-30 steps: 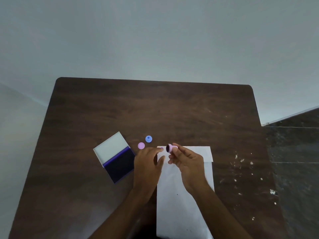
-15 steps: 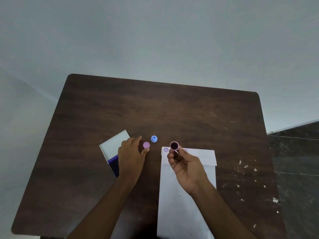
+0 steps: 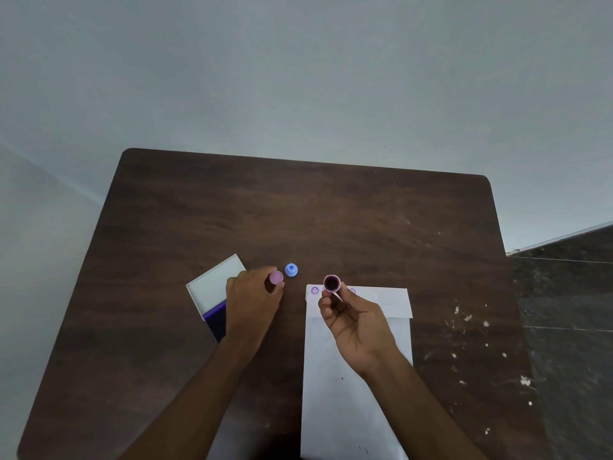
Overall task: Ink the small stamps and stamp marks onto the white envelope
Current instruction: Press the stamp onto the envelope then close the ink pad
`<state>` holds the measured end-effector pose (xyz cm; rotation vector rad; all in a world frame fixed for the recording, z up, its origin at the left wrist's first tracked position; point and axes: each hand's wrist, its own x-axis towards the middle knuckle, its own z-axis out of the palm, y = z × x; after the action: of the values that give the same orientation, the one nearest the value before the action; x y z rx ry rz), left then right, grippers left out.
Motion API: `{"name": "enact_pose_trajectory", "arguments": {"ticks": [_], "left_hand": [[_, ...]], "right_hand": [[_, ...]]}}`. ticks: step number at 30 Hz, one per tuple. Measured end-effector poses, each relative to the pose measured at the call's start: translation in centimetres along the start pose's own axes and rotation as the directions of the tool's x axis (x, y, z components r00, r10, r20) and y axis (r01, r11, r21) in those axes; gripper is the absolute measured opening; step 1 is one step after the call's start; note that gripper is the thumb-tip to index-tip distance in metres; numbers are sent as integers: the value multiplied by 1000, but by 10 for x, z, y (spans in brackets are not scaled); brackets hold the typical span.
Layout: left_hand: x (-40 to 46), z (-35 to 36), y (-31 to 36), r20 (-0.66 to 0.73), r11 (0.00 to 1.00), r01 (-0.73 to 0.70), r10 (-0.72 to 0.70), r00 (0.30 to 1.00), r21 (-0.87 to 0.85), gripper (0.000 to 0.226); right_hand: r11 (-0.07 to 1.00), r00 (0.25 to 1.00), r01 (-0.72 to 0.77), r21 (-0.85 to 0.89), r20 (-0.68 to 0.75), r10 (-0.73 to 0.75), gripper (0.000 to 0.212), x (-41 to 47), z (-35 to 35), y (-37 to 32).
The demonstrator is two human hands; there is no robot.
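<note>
A white envelope (image 3: 351, 386) lies lengthwise on the dark wooden table (image 3: 298, 210), with purple stamp marks (image 3: 314, 290) along its far flap. My right hand (image 3: 356, 322) holds a small pink stamp (image 3: 332, 283) above the flap, its dark inked face turned up toward me. My left hand (image 3: 253, 302) pinches a small pink cap (image 3: 276, 278) on the table. A blue stamp (image 3: 291, 270) stands just right of that cap. The open ink pad (image 3: 215, 298), white lid up and dark blue pad below, sits partly under my left hand.
White paint flecks (image 3: 471, 327) dot the table's right side. A dark stone surface (image 3: 570, 327) adjoins the table on the right. A pale wall rises behind the table's far edge.
My left hand moved left from beside the stamp to the pink cap and closed its fingers on it. My right hand turned the stamp's inked face upward, uncovering the marks on the flap.
</note>
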<state>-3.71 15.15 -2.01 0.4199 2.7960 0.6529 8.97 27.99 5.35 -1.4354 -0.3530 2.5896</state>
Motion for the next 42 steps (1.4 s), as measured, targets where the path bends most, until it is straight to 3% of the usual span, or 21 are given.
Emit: {"name": "enact_pose_trajectory", "arguments": {"ticks": [3, 8, 11, 16, 19, 22, 27, 29, 31, 33, 35, 37, 40, 42], "left_hand": [[-8, -9, 7, 91, 956, 128, -107, 990, -263, 33], [-26, -27, 24, 156, 821, 164, -93, 983, -546, 23], [-31, -32, 30, 212, 744, 191, -68, 975, -641, 25], [-33, -35, 30, 248, 557, 292, -154, 956, -778, 27], [-32, -38, 30, 285, 435, 305, -113, 952, -847, 30], [-29, -42, 32, 288, 443, 293, -82, 954, -847, 30], [-33, -56, 38, 243, 707, 144, 41, 969, -693, 36], [-29, -60, 47, 291, 892, 56, 87, 953, -449, 41], [-25, -62, 55, 413, 983, -12, 89, 906, -186, 46], [-24, -59, 57, 409, 973, -40, 133, 903, -229, 49], [-15, -52, 59, 489, 981, 94, 1, 873, -168, 57], [-1, -37, 63, 665, 986, 137, -166, 728, 97, 58], [21, -16, 72, 765, 933, 228, -358, 535, 277, 63], [28, -2, 73, 745, 914, 250, -406, 529, 320, 66]], "right_hand": [[1000, 1000, -9, 12, 2, 9, 21, 0, -1, 0], [1000, 1000, -13, 15, 13, 13, 19, 3, -1, 0], [1000, 1000, -15, 11, 23, 15, 19, 3, -1, 1], [1000, 1000, -18, 15, 17, 18, 19, 5, 0, 2], [1000, 1000, -19, 21, 13, 19, 19, 6, 1, 3], [1000, 1000, -15, 24, 15, 14, 21, 7, 1, 5], [1000, 999, 9, -2, 41, -8, 23, 9, 3, 6], [999, 998, 27, -21, 50, -26, 23, 10, 4, 8], [998, 997, 44, -52, 63, -41, 23, 10, 4, 8], [995, 995, 59, -81, 86, -52, 25, 9, 5, 8], [992, 993, 72, -101, 104, -62, 24, 9, 5, 8], [989, 991, 91, -117, 105, -79, 22, 10, 5, 8], [983, 989, 114, -142, 110, -98, 22, 12, 5, 8], [979, 987, 126, -162, 120, -107, 22, 12, 5, 8]]}}
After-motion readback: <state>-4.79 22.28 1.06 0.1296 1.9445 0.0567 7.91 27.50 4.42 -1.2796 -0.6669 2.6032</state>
